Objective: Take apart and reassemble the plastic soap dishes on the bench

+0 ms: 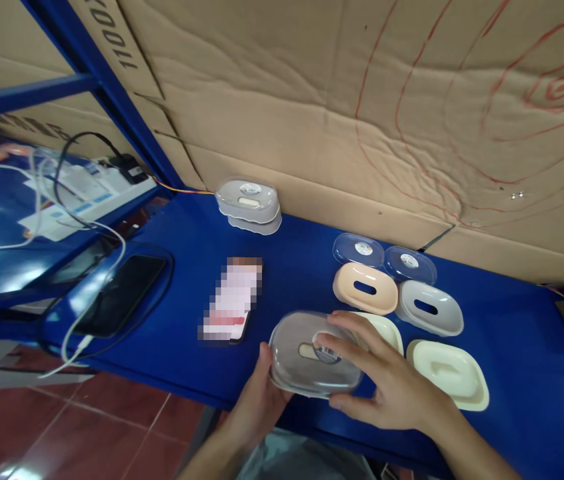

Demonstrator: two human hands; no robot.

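Between my two hands is an oval soap box (295,363) with a clear lid, a grey body and a round label. My left hand (263,390) grips its left end, thumb at the rim and the other fingers partly hidden underneath. Over the right end, my right hand (389,380) has fingertips on the lid near the label and its thumb along the near edge. Just beyond that hand lie a pale green dish (387,328), partly covered, and another pale green dish (447,373). Behind them are a peach tray (347,283) and a grey tray (442,317), each with a slot.
Two clear lids (349,248) lie near the cardboard wall (282,87). Stacked lidded boxes (248,200) stand at the back. A lit phone (237,293) rests left of my hands on the blue table (187,360). Farther left are a dark phone (125,293), cables and a power strip (107,200).
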